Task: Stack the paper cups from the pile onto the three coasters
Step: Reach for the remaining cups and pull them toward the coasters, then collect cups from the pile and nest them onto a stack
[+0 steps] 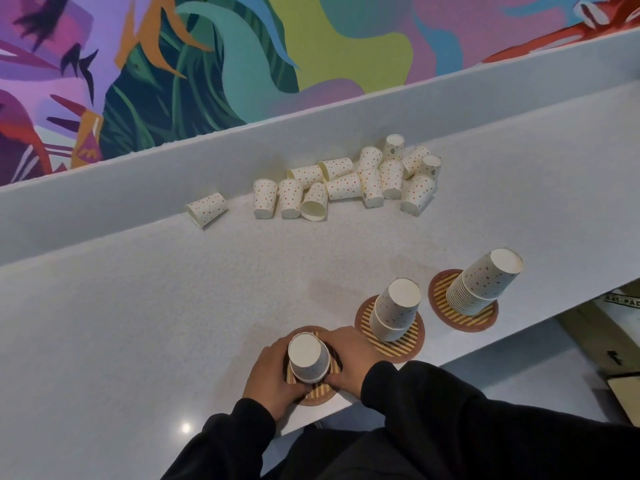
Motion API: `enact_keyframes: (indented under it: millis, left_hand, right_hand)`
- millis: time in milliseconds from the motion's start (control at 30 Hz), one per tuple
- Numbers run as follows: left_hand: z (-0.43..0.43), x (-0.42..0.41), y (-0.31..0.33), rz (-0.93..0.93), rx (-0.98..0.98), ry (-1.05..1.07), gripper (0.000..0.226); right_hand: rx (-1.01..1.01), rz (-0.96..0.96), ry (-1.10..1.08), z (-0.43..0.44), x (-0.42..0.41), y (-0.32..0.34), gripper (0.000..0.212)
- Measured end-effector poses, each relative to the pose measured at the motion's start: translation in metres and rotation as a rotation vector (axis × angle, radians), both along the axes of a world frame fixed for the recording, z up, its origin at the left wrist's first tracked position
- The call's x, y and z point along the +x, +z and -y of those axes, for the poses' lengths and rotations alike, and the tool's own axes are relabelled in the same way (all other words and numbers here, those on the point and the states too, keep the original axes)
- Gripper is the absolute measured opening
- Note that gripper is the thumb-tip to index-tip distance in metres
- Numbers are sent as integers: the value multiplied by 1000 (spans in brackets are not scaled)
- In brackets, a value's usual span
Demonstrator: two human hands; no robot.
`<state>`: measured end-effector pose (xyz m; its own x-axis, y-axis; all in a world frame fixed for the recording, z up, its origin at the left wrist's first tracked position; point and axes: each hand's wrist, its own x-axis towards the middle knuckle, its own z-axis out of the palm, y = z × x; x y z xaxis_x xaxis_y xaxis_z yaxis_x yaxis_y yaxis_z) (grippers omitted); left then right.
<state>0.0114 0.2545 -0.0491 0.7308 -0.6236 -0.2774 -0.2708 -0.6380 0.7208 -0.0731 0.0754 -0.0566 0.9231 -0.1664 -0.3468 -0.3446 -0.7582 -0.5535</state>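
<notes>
Both hands are closed around the near cup (308, 358), which stands mouth down with its flat base facing up and its long axis upright, on the near coaster (317, 393). The left hand (273, 372) wraps the cup's left side and the right hand (346, 362) its right side. Each grip is curled in close at the lower rim, thumbs toward the person. The fingers hide whether more cups sit nested beneath it. This coaster lies just beside the front edge of the surface (173, 306). The middle coaster (410, 336) and the far coaster (439, 287) run off to the right along that same edge, near one another but apart. The middle stack (396, 310) and the taller far stack (485, 282) also stand mouth down with bases up. Their nested rims are banded at the bottom, and the far stack looks tilted up and to the right in this wide view. Toward the back, the pile (346, 181) lies against the foot of the raised back ledge (242, 157). Most of its cups lie on their sides with their axes pointing many ways, some showing open mouths and some bases, and a few stand mouth down. A lone cup (206, 208) lies on its side to the left of the pile, apart from it. A broad band of surface separates the coasters from the pile, and more surface stretches to the left of the hands. A painted wall (207, 64) rises behind the ledge, and boxes (620, 341) sit on the floor below the front edge at right.
</notes>
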Motion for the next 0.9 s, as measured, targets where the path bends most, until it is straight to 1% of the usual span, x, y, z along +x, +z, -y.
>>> enact_keyframes:
  millis: [67,167,233,300,367,433,500,600,667,733,767,833,900]
  left_hand:
    - [-1,3,-2,-10,-4,-18,81]
    - [-3,14,-2,-73,7,-62,79]
    - [-9,30,0,-95,17,-54,68]
    - [-17,53,1,-105,-13,-6,58]
    - [-22,83,8,-84,-56,60,52]
    - [-21,115,21,-65,-85,122,40]
    - [-16,146,34,-32,-119,165,32]
    - [-6,191,48,27,-124,180,29]
    - [0,220,52,94,-101,184,29]
    - [4,250,53,176,-64,199,34]
    - [6,267,52,216,-37,206,37]
    - [10,300,49,280,32,217,46]
    - [15,333,45,319,127,209,55]
  right_hand:
    - [22,2,-16,-2,2,-2,67]
    - [103,-15,-92,-1,2,8,66]
    - [126,13,-140,3,3,26,61]
    - [140,82,-152,10,6,57,57]
    - [170,153,-134,17,18,92,56]
    - [191,219,-122,28,36,124,56]
    - [232,262,-140,40,59,151,52]
    - [359,251,-203,59,104,174,39]
    - [377,224,-261,76,140,173,31]
    - [323,194,-293,90,176,164,29]
    - [234,184,-275,96,194,158,31]
    - [21,153,-168,99,228,145,37]
    - [-145,116,-31,94,261,129,44]
